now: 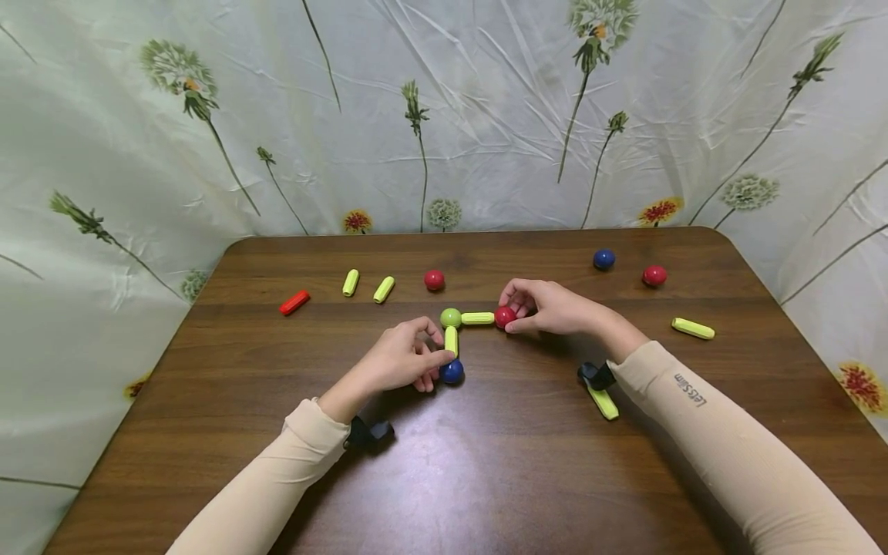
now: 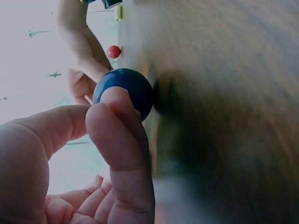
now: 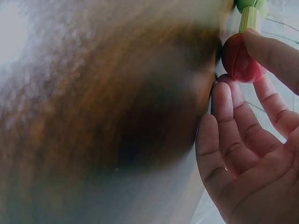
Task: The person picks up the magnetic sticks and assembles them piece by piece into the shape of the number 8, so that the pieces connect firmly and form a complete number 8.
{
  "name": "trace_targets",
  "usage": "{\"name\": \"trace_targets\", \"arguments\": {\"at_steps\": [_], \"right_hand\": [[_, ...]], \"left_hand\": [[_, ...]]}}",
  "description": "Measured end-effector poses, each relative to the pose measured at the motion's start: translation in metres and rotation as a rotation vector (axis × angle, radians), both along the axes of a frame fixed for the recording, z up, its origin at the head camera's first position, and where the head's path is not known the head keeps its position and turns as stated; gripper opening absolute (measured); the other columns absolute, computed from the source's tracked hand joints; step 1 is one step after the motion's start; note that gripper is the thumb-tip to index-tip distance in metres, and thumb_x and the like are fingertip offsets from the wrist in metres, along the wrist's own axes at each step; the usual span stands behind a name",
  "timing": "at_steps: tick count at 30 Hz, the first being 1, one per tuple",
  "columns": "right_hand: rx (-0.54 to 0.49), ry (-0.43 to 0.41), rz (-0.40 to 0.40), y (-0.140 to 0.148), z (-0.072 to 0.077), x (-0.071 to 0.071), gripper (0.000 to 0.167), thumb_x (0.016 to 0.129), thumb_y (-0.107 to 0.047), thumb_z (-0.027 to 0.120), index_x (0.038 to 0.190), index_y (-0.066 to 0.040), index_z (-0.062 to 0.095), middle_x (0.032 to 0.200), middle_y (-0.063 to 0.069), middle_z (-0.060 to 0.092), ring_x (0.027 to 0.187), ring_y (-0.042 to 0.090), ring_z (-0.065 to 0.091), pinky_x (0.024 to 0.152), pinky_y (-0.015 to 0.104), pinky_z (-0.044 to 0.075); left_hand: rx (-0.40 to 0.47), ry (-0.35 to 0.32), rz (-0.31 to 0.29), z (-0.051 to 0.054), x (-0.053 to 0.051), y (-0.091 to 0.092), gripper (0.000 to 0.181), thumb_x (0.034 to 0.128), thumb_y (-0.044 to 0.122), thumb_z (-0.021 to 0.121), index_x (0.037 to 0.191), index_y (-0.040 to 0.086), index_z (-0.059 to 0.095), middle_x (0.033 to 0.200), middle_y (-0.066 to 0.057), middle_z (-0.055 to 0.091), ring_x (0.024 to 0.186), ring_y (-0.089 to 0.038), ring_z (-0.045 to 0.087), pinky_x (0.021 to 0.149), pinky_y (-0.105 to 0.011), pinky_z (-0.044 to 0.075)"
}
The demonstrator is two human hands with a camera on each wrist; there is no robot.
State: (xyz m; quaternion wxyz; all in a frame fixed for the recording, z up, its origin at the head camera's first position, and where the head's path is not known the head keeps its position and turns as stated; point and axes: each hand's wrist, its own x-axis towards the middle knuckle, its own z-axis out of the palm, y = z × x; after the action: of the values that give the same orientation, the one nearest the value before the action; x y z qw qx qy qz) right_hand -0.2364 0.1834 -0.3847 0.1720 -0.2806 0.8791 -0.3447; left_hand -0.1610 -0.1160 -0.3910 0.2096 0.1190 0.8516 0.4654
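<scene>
In the head view, a green ball (image 1: 451, 317) forms the corner of an L of joined pieces. One yellow rod (image 1: 477, 317) runs from it to a red ball (image 1: 505, 317); another yellow rod (image 1: 452, 341) runs down to a blue ball (image 1: 452, 371). My left hand (image 1: 402, 356) pinches that second rod between thumb and index finger, just by the blue ball. In the left wrist view those fingers cover part of the blue ball (image 2: 124, 88) and hide the rod. My right hand (image 1: 555, 307) holds the red ball (image 3: 240, 58) between thumb and fingers, its other fingers loosely bent.
Behind the L lie a loose red ball (image 1: 434, 280), two yellow rods (image 1: 384, 290) and a red rod (image 1: 294, 302). Farther right are a blue ball (image 1: 603, 259), a red ball (image 1: 654, 276) and a yellow rod (image 1: 693, 328). Another yellow rod (image 1: 603, 402) lies under the right wrist.
</scene>
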Motion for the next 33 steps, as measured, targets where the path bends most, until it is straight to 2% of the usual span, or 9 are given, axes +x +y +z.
{"name": "trace_targets", "arguments": {"at_steps": [5,12,21,27,33], "right_hand": [[-0.001,0.000,0.000,0.000,0.000,0.000,0.034,0.094,-0.016,0.084,0.120,-0.006,0.064,0.105,0.010,0.072,0.097,0.020,0.066,0.093,0.039,0.055],[-0.004,-0.005,-0.003,0.001,-0.002,0.000,0.035,0.095,-0.016,0.084,0.121,-0.006,0.064,0.106,0.010,0.072,0.098,0.020,0.066,0.093,0.039,0.055],[0.007,0.002,-0.009,0.000,0.000,0.001,0.035,0.095,-0.016,0.084,0.121,-0.006,0.064,0.106,0.010,0.072,0.098,0.020,0.066,0.093,0.039,0.055],[0.027,-0.006,-0.005,0.002,0.006,0.004,0.040,0.097,-0.019,0.082,0.128,-0.005,0.061,0.110,0.011,0.072,0.100,0.021,0.067,0.092,0.037,0.054],[0.060,0.004,-0.056,0.013,0.013,0.011,0.047,0.100,-0.025,0.078,0.137,-0.006,0.057,0.116,0.012,0.070,0.105,0.024,0.067,0.094,0.040,0.053]], "left_hand": [[0.014,-0.007,0.033,-0.001,-0.001,0.002,0.024,0.1009,0.024,0.077,0.108,0.006,0.062,0.067,-0.008,0.072,0.048,-0.013,0.066,0.051,-0.032,0.059],[0.022,0.002,0.087,-0.006,-0.008,0.005,0.024,0.1008,0.028,0.077,0.099,0.006,0.068,0.061,-0.005,0.070,0.045,-0.010,0.063,0.048,-0.028,0.056],[0.055,-0.023,0.082,-0.011,-0.014,0.004,0.024,0.1007,0.027,0.078,0.095,0.005,0.070,0.061,-0.001,0.068,0.047,-0.010,0.064,0.048,-0.025,0.056],[0.093,-0.080,0.086,-0.013,-0.017,0.005,0.023,0.1014,0.025,0.077,0.096,0.004,0.070,0.062,-0.001,0.067,0.048,-0.009,0.064,0.049,-0.024,0.056],[0.145,-0.157,0.076,-0.015,-0.018,0.003,0.024,0.1034,0.023,0.074,0.098,0.001,0.068,0.064,-0.002,0.065,0.049,-0.008,0.064,0.049,-0.021,0.054]]}}
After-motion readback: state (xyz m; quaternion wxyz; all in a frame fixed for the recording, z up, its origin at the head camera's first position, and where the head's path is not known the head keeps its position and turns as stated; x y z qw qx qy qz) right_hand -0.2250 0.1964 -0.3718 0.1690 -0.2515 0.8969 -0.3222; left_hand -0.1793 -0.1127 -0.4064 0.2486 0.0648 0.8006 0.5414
